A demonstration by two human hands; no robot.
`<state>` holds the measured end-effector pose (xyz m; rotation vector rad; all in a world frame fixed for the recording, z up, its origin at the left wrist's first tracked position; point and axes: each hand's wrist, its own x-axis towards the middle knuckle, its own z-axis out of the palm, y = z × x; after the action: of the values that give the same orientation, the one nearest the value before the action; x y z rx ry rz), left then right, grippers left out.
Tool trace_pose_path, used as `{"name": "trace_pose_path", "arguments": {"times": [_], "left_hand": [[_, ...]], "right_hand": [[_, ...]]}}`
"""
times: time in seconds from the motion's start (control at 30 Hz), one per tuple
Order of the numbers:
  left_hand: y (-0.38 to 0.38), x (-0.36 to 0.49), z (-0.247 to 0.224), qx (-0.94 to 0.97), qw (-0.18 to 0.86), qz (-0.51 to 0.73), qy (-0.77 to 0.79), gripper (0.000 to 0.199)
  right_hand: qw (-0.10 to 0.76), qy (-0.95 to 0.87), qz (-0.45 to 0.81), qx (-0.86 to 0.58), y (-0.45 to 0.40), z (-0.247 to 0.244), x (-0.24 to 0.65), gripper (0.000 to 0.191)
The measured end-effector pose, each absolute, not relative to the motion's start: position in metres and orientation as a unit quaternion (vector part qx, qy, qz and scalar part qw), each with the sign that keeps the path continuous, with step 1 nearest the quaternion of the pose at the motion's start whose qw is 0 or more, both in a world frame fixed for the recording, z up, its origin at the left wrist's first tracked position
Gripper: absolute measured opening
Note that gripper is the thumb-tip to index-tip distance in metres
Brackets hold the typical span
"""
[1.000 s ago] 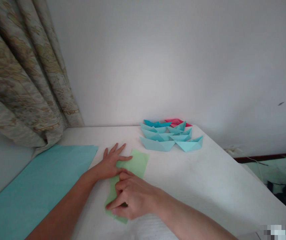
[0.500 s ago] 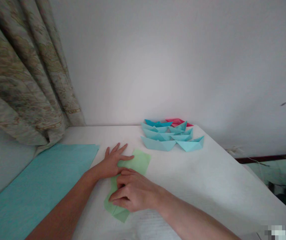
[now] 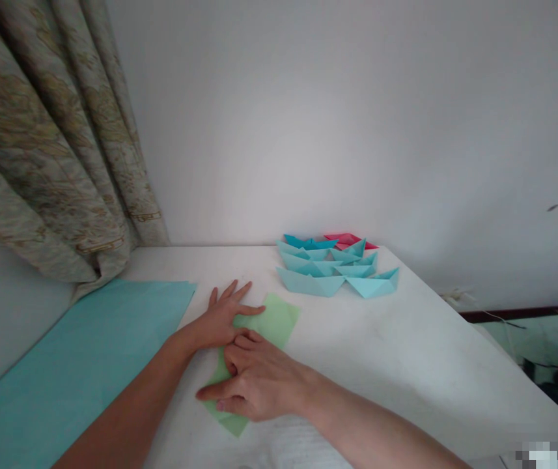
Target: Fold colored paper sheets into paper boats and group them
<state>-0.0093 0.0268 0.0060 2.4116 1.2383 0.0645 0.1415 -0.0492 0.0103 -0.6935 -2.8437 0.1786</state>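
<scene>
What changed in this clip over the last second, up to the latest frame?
The right hand has shifted left, its forefinger now reaching past the edge of the green paper, and the paper's upper end has swung right. The left hand stays on the paper. The paper boats and blue sheet stayed put.

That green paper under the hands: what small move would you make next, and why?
Probably the right hand should press along the fold at the near end of the green paper to sharpen the crease. Its fingers are on that folded part, while the left hand lies flat on the sheet, steadying it against the white table.
</scene>
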Motion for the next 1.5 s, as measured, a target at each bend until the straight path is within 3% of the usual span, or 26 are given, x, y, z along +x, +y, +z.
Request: {"name": "trace_pose_path", "arguments": {"times": [0.8,1.33,1.5], "left_hand": [[0.028,-0.011,0.006,0.869,0.222,0.030,0.440,0.055],[0.027,-0.011,0.008,0.868,0.226,0.023,0.441,0.056],[0.027,-0.012,0.009,0.868,0.230,0.022,0.439,0.055]], "right_hand": [[0.124,-0.957,0.115,-0.236,-0.052,0.013,0.145,0.029],[0.092,-0.958,0.064,-0.265,-0.058,0.012,0.139,0.029],[0.127,-0.961,0.108,-0.222,-0.053,0.013,0.151,0.027]]}}
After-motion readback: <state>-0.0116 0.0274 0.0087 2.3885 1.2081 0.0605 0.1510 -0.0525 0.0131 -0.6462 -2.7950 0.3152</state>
